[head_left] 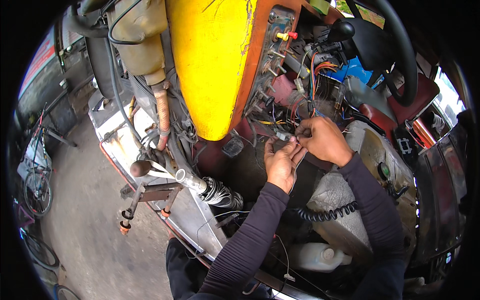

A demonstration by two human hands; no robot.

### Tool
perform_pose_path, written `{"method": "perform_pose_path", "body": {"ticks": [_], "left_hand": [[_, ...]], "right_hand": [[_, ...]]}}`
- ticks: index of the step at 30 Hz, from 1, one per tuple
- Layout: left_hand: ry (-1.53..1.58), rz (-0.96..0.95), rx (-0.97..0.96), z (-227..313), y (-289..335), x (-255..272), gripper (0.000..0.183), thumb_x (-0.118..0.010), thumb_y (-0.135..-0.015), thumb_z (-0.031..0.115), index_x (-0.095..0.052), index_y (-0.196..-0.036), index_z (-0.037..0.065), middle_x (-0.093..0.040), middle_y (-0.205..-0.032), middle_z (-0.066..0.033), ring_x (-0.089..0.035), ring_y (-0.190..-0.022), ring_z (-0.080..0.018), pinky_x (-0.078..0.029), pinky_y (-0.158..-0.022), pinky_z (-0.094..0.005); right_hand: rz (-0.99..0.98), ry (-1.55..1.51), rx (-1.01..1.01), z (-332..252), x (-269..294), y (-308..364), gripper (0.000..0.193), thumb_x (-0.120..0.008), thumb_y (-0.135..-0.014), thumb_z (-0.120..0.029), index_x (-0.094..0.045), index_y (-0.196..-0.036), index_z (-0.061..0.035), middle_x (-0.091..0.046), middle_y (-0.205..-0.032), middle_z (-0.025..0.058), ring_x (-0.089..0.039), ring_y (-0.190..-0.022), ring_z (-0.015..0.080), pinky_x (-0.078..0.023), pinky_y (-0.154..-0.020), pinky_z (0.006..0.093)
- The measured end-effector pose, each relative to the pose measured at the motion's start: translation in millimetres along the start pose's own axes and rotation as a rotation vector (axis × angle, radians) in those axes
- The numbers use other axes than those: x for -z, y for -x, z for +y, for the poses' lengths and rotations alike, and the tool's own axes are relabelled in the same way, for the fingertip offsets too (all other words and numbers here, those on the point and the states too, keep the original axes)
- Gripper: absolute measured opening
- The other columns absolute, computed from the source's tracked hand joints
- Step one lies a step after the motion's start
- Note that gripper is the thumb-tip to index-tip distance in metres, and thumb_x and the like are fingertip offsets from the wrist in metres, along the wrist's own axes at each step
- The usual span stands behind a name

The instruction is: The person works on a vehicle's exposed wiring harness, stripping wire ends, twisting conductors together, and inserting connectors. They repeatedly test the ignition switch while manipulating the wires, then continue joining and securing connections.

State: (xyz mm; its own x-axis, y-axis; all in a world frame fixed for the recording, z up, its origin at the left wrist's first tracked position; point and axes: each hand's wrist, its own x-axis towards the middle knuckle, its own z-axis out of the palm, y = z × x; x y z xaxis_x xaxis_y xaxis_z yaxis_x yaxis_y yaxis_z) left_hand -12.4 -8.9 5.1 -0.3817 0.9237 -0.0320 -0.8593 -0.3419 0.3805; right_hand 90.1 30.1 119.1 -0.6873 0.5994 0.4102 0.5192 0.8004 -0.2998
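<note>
Thin wire (298, 169), right of yellow panel (212, 65), long axis toward wearer; left hand (281, 164), right hand (324, 141) equally near, fingers pinched on it.

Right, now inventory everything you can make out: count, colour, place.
Thin wire: at least one, pale, centre
Connector: one, pale grey, centre
Loose wires: many, mixed colours, upper right
Panel: one, yellow, top centre
Toggle switches: several, metallic, top centre
Steering wheel: one, black, upper right
Container: one, tan, upper left
Coiled cord: one, black, lower right of centre
Jug: one, whitish, bottom right of centre
Bicycle: at least one, dark, far left
Left hand: one, dark-sleeved, centre
Right hand: one, dark-sleeved, right of centre
</note>
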Motion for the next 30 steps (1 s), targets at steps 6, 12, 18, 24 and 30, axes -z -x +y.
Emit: {"method": "perform_pose_path", "body": {"ticks": [6,12,18,24,30], "left_hand": [[0.018,0.005,-0.010,2,-1,-1,0.051,-0.066,-0.094,-0.005,-0.037,-0.134,0.008,-0.065,-0.107,-0.0153,-0.070,-0.095,-0.0267,-0.063,-0.088,-0.0461],[0.025,0.007,-0.018,2,2,-6,0.044,-0.063,-0.094,-0.007,-0.039,-0.129,0.004,-0.065,-0.106,-0.0157,-0.071,-0.093,-0.0295,-0.064,-0.087,-0.0480],[0.038,-0.004,-0.028,3,1,-3,0.043,-0.062,-0.093,-0.008,-0.038,-0.128,0.003,-0.065,-0.102,-0.0152,-0.072,-0.090,-0.0307,-0.065,-0.087,-0.0503],[0.078,-0.005,-0.028,-3,-3,-1,0.057,-0.060,-0.092,-0.010,-0.030,-0.139,0.003,-0.065,-0.102,-0.0158,-0.071,-0.089,-0.0316,-0.064,-0.087,-0.0515],[0.067,0.024,-0.016,-6,-1,1,0.062,-0.060,-0.091,-0.011,-0.028,-0.142,0.004,-0.064,-0.104,-0.0162,-0.070,-0.091,-0.0322,-0.063,-0.089,-0.0530]], "right_hand": [[-0.023,0.047,-0.003,-2,-1,-1,0.020,-0.072,-0.078,-0.012,-0.075,-0.092,0.0019,-0.071,-0.084,0.0238,-0.070,-0.083,0.0414,-0.054,-0.076,0.0458],[0.071,0.044,0.037,-15,19,5,0.020,-0.071,-0.082,-0.012,-0.076,-0.097,-0.0004,-0.071,-0.088,0.0243,-0.070,-0.086,0.0430,-0.055,-0.078,0.0474],[0.206,-0.064,0.096,-30,52,0,0.017,-0.073,-0.086,-0.008,-0.075,-0.101,-0.0008,-0.071,-0.080,0.0116,-0.061,-0.066,0.0152,-0.049,-0.063,0.0312],[0.452,-0.331,0.012,-73,104,13,0.012,-0.072,-0.095,-0.007,-0.075,-0.102,0.0008,-0.067,-0.082,-0.0033,-0.052,-0.069,0.0010,-0.041,-0.061,0.0196],[0.631,-0.331,0.099,-82,120,21,0.020,-0.075,-0.095,-0.015,-0.076,-0.109,-0.0001,-0.071,-0.089,-0.0003,-0.054,-0.068,0.0026,-0.040,-0.058,0.0191]]}}
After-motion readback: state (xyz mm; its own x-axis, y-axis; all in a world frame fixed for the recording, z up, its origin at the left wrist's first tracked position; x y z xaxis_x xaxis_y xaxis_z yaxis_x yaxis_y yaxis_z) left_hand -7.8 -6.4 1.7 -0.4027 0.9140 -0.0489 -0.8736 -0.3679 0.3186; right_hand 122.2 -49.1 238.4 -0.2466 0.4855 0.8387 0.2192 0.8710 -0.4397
